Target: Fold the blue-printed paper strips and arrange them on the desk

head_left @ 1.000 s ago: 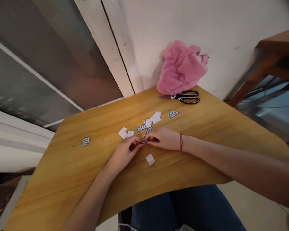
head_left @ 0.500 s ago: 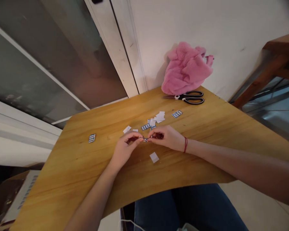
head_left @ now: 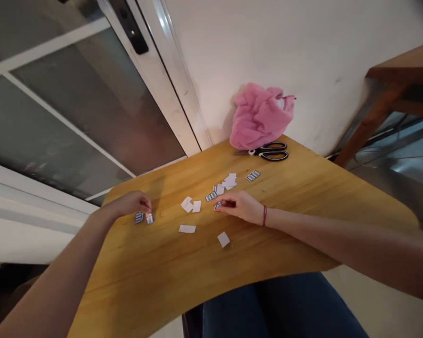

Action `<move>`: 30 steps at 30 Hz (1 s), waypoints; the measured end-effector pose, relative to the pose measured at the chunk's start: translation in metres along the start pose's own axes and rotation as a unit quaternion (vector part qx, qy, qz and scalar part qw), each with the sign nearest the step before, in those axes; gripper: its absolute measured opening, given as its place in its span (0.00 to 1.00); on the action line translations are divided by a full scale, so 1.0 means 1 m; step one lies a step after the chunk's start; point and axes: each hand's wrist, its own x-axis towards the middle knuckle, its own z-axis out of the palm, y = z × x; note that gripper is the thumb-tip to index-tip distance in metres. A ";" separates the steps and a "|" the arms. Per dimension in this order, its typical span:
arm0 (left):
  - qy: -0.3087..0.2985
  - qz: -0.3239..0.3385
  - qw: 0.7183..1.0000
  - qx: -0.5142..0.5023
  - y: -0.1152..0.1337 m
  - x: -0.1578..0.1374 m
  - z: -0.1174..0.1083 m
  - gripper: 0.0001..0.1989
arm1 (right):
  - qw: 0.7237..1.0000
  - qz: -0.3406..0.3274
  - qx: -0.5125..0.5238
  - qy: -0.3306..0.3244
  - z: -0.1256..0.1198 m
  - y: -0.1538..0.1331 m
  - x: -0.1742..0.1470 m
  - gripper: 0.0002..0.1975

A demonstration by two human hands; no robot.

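Note:
At the table's left, my left hand is closed in a pinch on a small blue-and-white paper piece. Just beside that piece lies a blue-striped piece. Near the middle, my right hand, with a red cord on its wrist, has thumb and forefinger around another blue-and-white piece, partly hidden by the fingers. Behind those fingertips rest a blue-striped piece and a cluster of white paper scraps. Between the hands are more white scraps.
Scissors with black handles lie at the back edge, against a pink plush cloth. Another striped piece is in front of them. Single white scraps lie nearer me, one rectangular and one squarish. A wall and glazed door border the wooden table.
My left hand has moved from the middle to the far left with a blue-and-white piece. My right hand stays near the middle, now at another piece. The view has shifted slightly.

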 end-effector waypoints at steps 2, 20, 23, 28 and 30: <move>0.013 0.015 1.000 0.006 -0.001 0.009 0.007 0.10 | 1.000 0.000 0.005 -0.003 -0.001 0.000 0.001 0.14; 0.072 0.011 0.997 -0.022 -0.020 0.010 0.021 0.09 | 1.000 -0.005 0.008 0.010 -0.001 0.004 0.002 0.12; 0.089 0.017 0.996 0.006 -0.020 0.011 0.021 0.08 | 1.000 -0.008 0.003 0.011 -0.001 0.003 0.002 0.12; 0.172 0.078 0.979 0.076 0.001 -0.001 0.019 0.11 | 0.998 0.019 0.056 0.027 -0.001 0.000 0.003 0.12; 0.226 0.087 0.967 0.079 0.020 -0.010 0.023 0.14 | 0.991 0.053 0.115 0.053 -0.002 0.002 0.005 0.13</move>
